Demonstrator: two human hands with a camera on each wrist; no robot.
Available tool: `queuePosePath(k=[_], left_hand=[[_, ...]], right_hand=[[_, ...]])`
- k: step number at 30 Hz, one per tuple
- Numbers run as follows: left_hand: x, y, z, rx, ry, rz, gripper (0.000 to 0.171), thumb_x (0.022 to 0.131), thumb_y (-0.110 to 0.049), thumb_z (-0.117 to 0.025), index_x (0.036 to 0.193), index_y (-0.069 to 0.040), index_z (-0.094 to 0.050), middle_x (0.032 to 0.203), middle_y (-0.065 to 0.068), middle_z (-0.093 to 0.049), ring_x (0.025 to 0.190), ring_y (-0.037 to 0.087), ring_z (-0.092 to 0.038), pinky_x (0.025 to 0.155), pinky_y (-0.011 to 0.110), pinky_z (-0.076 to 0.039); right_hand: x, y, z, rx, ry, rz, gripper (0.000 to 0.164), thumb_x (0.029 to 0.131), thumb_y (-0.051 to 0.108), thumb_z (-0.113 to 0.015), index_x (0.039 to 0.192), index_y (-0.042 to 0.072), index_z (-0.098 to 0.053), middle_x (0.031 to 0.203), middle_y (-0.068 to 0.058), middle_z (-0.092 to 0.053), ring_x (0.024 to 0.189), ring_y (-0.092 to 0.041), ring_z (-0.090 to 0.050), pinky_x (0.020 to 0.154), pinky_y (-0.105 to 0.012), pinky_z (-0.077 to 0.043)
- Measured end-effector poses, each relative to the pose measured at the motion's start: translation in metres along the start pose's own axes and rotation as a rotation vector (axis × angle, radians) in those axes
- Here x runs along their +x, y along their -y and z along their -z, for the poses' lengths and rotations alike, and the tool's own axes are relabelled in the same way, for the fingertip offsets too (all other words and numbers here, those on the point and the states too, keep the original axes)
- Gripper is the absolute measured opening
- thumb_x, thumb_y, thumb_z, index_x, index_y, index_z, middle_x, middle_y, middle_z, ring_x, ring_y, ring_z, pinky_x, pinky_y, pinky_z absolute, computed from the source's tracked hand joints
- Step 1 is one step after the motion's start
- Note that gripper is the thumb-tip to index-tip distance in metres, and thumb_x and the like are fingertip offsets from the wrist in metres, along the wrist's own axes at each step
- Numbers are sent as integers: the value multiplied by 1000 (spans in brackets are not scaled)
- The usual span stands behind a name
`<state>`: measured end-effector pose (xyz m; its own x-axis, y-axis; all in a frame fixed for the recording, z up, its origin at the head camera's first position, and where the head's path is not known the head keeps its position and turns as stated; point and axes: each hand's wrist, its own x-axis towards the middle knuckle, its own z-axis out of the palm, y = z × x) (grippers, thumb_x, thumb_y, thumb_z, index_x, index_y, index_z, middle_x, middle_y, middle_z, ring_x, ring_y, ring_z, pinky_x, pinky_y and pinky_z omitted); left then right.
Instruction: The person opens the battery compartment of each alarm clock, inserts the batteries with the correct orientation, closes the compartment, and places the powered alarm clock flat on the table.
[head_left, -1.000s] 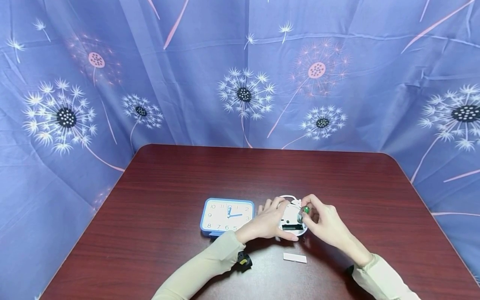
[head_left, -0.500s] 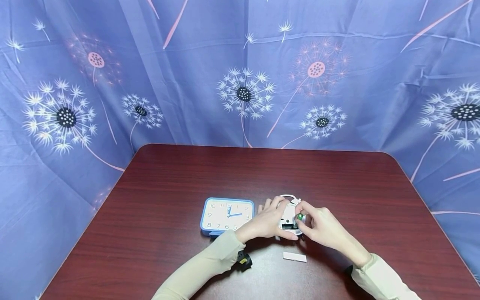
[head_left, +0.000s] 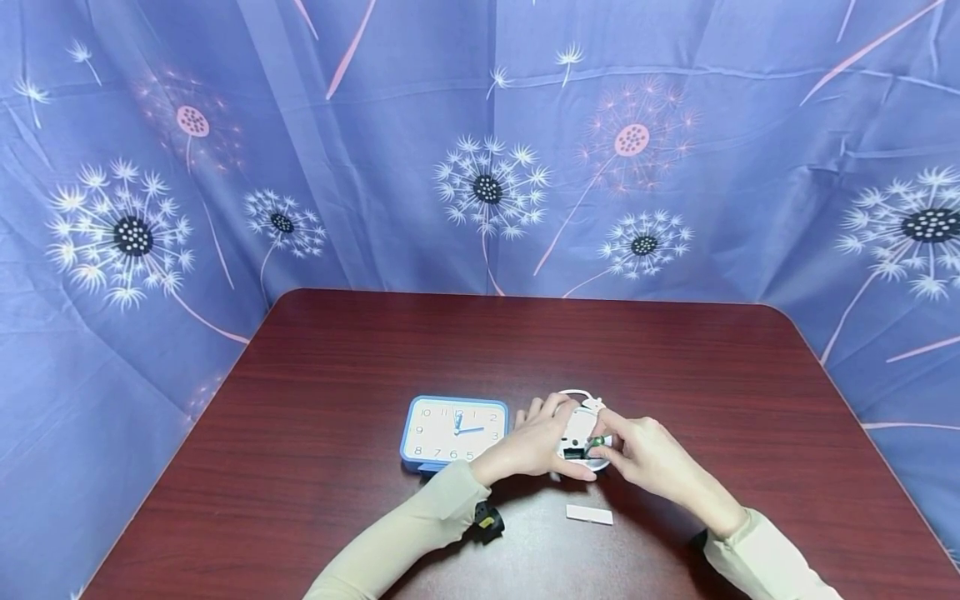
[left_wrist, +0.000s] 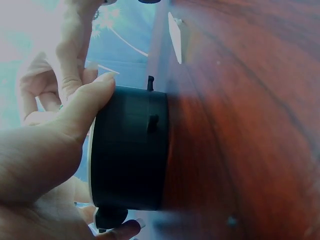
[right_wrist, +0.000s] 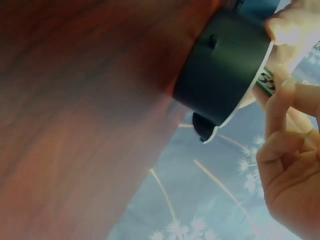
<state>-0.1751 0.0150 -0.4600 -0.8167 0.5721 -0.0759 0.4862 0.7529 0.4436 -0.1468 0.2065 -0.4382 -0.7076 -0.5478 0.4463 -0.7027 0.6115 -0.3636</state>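
A round clock [head_left: 577, 423] lies face down on the table, its white back up and a dark battery slot showing. In the left wrist view the clock's dark side wall [left_wrist: 130, 150] has small black feet. My left hand [head_left: 534, 442] grips the clock, thumb at its near rim and fingers across the far side. My right hand [head_left: 647, 454] pinches a green battery [right_wrist: 266, 81] between thumb and fingers, tilted at the right end of the slot. Fingers partly hide the battery in the head view.
A blue rectangular clock [head_left: 457, 429] stands just left of my left hand. Nearer me lies a small white battery cover [head_left: 589, 515]. A white loop [head_left: 576, 392] sticks out at the round clock's far side. Behind the table [head_left: 360, 350] hangs a blue dandelion-print curtain [head_left: 390, 150].
My right hand has moved left and slightly down, bringing the battery from beside the clock's right edge to the slot. My left hand has stayed in place on the clock.
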Motion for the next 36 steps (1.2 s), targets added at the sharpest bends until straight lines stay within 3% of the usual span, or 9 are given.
queuePosePath(k=[5, 12, 21, 28, 36], left_hand=[[0, 0, 0, 11, 3, 4, 95, 70, -64, -74, 144, -21, -35, 148, -1, -33, 120, 20, -40, 82, 30, -32], [0, 0, 0, 13, 6, 3, 95, 70, -65, -74, 145, -20, -35, 148, -1, -33, 120, 21, -40, 82, 30, -32], [1, 0, -1, 19, -7, 9, 95, 69, -65, -75, 144, -22, -37, 147, -2, -34, 120, 19, -40, 82, 29, -32], [1, 1, -3, 19, -15, 2, 95, 69, -63, -75, 144, -20, -35, 147, -1, -34, 120, 19, -41, 80, 28, -31], [0, -1, 0, 6, -12, -8, 95, 70, -63, -75, 144, -19, -35, 147, 1, -34, 120, 20, -40, 80, 28, -30]], right_hand=[[1, 7, 0, -138, -26, -14, 33, 68, 12, -84, 79, 17, -53, 54, 17, -47, 49, 12, -26, 44, -11, -26], [2, 17, -1, -170, 1, -127, 34, 69, 11, -84, 81, 16, -53, 64, 11, -61, 47, 8, -31, 44, -16, -30], [6, 23, 2, -151, 77, -151, 37, 71, 6, -81, 76, 15, -46, 56, 14, -42, 49, 4, -32, 44, -18, -28], [3, 29, -9, -210, 19, -273, 37, 69, 9, -83, 76, 16, -48, 54, 12, -45, 48, -3, -37, 43, -23, -30], [2, 29, -8, -186, -19, -353, 35, 68, 14, -85, 74, 15, -50, 49, 12, -39, 47, -3, -35, 44, -23, -29]])
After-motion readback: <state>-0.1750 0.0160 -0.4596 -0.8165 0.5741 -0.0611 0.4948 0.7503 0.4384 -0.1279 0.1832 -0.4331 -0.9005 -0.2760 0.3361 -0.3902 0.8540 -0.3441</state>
